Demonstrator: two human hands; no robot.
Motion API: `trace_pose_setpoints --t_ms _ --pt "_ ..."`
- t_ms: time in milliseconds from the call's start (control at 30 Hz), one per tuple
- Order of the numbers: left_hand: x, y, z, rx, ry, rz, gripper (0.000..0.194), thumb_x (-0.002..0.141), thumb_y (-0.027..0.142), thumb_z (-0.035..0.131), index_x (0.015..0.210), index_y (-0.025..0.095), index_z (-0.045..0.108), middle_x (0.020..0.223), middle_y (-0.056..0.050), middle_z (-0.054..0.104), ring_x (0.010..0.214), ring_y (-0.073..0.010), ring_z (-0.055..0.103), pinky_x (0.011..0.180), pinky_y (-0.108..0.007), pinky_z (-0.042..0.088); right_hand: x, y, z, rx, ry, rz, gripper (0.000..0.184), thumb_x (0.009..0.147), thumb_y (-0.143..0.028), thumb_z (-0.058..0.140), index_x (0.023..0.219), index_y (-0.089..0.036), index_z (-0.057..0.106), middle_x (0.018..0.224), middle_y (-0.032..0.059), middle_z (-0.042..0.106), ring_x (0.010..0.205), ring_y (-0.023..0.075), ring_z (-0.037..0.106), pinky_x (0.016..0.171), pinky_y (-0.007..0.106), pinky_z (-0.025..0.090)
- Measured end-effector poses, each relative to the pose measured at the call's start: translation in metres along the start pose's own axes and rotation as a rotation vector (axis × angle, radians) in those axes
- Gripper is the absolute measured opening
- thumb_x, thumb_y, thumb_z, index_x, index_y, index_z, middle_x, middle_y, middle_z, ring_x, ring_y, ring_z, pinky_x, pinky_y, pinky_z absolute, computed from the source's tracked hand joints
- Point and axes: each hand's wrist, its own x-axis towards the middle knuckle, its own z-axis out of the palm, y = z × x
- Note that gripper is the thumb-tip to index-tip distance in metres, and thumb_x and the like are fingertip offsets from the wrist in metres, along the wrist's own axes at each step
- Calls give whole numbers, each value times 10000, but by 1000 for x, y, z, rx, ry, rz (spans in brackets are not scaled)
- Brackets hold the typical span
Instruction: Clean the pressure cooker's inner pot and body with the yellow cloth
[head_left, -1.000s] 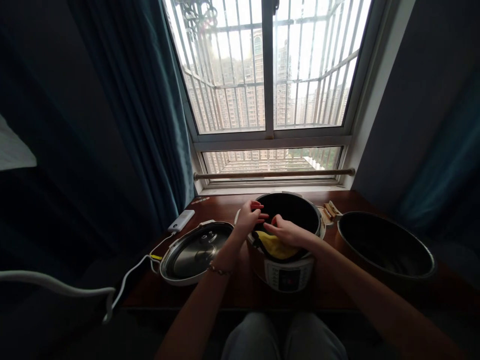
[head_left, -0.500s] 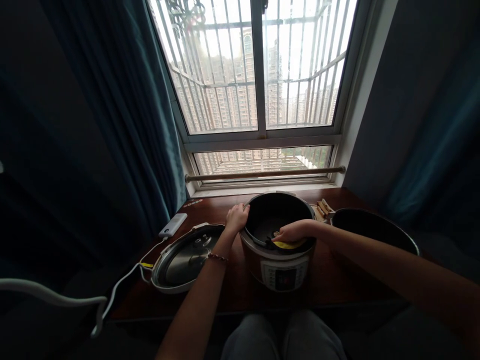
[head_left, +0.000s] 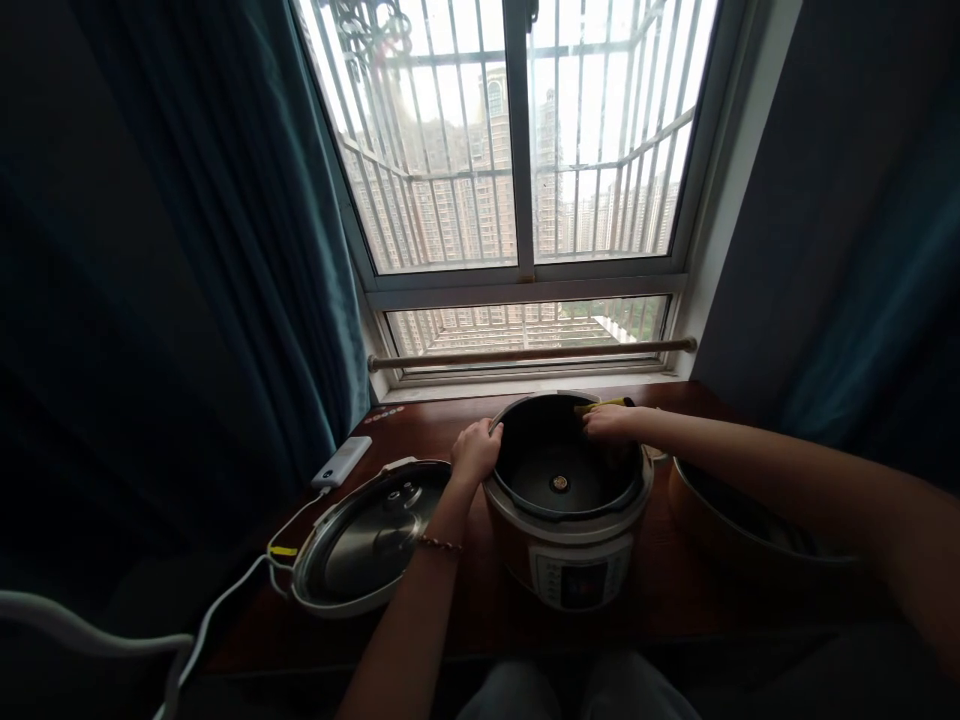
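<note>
An electric pressure cooker (head_left: 592, 575) stands on the table before me, its top open and its inner pot out. On the floor of its dark cavity a small round sensor (head_left: 559, 484) shows. My left hand (head_left: 475, 450) is closed over the cooker's left rim. Reaching inside at the far right of the cavity, my right hand (head_left: 607, 424) grips a yellow tool (head_left: 613, 403) with a black end; its working tip is hidden. To the left lies the cooker's lid (head_left: 375, 545), inner metal side up. Right of the cooker sits a dark inner pot (head_left: 694, 510), partly behind my right forearm.
A white power bank (head_left: 342, 462) with a white cable (head_left: 225, 590) lies at the table's left, with a yellow tag (head_left: 283, 551) on the cable. A barred window and a horizontal rail (head_left: 532, 355) stand behind the table. A blue curtain (head_left: 300, 300) hangs at left.
My right hand has moved with the yellow tool from the cavity's near side to its far right, uncovering the central sensor. My left hand stays on the rim. The view has shifted slightly.
</note>
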Motion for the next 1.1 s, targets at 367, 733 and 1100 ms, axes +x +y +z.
trace_pose_setpoints --t_ms 367,733,1100 --pt "-1 -2 3 -23 32 -2 399 884 434 297 1056 222 588 1082 -79 640 1000 -231 567 781 -306 397 58 -2 9 -93 -375 -503 215 755 -48 531 795 -228 641 1080 -3 612 1122 118 433 990 278 262" --pt "-2 0 2 -31 14 -18 397 876 438 296 1030 232 598 1047 -66 655 968 -239 581 743 -306 410 6 -6 11 -24 -294 75 290 582 4 583 386 -173 464 523 -6 538 736 122 545 814 278 399" --pt "0 1 2 -15 0 -42 379 873 428 296 1028 240 586 1065 -64 648 988 -229 576 760 -303 411 -29 -89 -10 377 -800 816 97 572 -126 693 627 -148 617 490 -41 540 514 130 562 501 223 473"
